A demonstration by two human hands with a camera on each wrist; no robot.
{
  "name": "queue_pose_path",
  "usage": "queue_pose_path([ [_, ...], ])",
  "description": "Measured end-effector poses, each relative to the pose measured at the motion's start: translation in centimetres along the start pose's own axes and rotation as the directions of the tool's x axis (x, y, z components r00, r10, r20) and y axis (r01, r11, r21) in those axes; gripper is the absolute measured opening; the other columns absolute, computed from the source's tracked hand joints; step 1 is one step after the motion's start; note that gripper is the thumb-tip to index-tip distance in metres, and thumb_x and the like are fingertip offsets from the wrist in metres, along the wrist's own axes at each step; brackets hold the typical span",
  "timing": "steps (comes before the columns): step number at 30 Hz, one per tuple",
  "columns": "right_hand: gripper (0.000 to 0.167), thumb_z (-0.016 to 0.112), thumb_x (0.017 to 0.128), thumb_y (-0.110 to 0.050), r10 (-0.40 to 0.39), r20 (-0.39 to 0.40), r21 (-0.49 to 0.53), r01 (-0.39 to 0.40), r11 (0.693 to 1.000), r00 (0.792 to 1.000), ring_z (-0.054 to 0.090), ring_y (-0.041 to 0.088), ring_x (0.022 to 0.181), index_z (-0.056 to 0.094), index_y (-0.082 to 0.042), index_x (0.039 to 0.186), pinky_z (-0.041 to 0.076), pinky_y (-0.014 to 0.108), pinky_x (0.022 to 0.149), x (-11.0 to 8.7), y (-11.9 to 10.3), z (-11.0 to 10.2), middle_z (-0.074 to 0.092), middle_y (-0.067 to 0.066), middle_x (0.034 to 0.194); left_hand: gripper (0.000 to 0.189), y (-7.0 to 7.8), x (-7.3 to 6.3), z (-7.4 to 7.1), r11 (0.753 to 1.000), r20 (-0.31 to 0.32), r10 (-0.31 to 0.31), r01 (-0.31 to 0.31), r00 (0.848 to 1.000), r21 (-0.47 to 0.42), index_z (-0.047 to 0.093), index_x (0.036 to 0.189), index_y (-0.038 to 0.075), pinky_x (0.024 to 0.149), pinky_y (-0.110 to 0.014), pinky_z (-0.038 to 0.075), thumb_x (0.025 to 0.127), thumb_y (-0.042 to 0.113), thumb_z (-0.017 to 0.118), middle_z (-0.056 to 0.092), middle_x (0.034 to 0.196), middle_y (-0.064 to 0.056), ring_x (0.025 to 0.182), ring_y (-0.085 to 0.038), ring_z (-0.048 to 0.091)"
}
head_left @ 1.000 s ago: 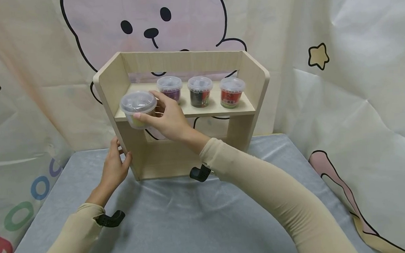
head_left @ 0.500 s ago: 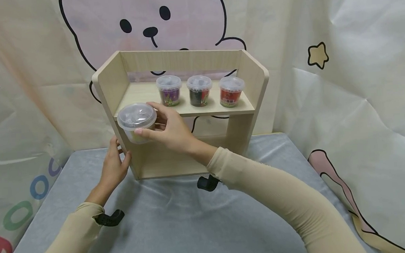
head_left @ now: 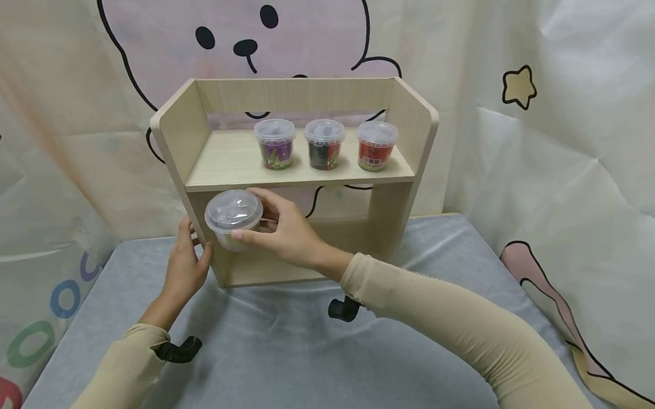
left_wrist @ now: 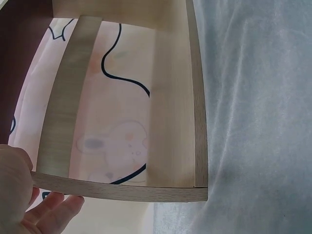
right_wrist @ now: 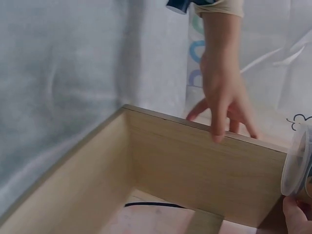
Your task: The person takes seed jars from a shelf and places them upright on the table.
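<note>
My right hand (head_left: pixel 292 234) holds a clear plastic tub (head_left: pixel 233 212) with a lid, pale yellow contents showing faintly, just below the upper board's front edge and before the lower opening's left part. At the right wrist view's edge, only part of the tub (right_wrist: pixel 297 163) and some fingers show. My left hand (head_left: pixel 183 267) grips the left side panel of the small wooden shelf (head_left: pixel 304 184), low on its front edge. In the right wrist view, the thumb of that left hand (right_wrist: pixel 224 92) lies over the panel's edge, with the other fingers outside.
On the upper board stand three lidded tubs: a purple one (head_left: pixel 276 151), a black and red one (head_left: pixel 325 152) and a red one (head_left: pixel 376 152). The shelf stands on a grey-blue cloth (head_left: pixel 313 353). Printed curtains (head_left: pixel 569 155) hang behind and beside it.
My right hand has brought the tub down from the upper board's left end to below that board's front edge. The left hand keeps its grip on the side panel.
</note>
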State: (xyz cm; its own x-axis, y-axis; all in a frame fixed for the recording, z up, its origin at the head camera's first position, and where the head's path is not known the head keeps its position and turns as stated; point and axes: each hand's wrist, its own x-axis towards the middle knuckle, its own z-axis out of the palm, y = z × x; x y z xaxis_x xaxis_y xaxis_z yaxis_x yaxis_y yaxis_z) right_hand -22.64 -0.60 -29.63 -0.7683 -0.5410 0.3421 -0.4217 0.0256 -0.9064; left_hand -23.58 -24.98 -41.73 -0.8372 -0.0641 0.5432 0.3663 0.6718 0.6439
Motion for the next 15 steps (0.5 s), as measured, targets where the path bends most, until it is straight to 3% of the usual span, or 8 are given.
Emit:
queue_pose_path([
  [8,0.074,0.076,0.087,-0.001,0.065,-0.018,0.03,-0.065,0.997,0.998,0.062,0.03,0.127,0.039,0.0,0.15,0.052,0.025,0.105,-1.0,2.6,0.4,0.058,0.021,0.142,0.066,0.1,0.0,0.0,1.0,0.005,-0.002,0.002,1.0,0.008,0.027,0.153,0.011,0.091,-0.068,0.051,0.095,-0.004,0.055,0.049,0.139,-0.035,0.113,-0.057,0.061],
  [15,0.076,0.076,0.086,0.001,0.073,-0.028,0.044,-0.072,0.996,0.997,0.06,0.03,0.13,0.038,-0.002,0.152,0.051,0.028,0.107,-2.4,5.1,1.3,0.056,0.02,0.145,0.066,0.0,0.0,0.0,1.0,0.014,-0.009,0.009,1.0,-0.013,0.027,0.153,0.013,0.088,-0.067,0.053,0.096,-0.004,0.055,0.05,0.139,-0.034,0.114,-0.057,0.06],
])
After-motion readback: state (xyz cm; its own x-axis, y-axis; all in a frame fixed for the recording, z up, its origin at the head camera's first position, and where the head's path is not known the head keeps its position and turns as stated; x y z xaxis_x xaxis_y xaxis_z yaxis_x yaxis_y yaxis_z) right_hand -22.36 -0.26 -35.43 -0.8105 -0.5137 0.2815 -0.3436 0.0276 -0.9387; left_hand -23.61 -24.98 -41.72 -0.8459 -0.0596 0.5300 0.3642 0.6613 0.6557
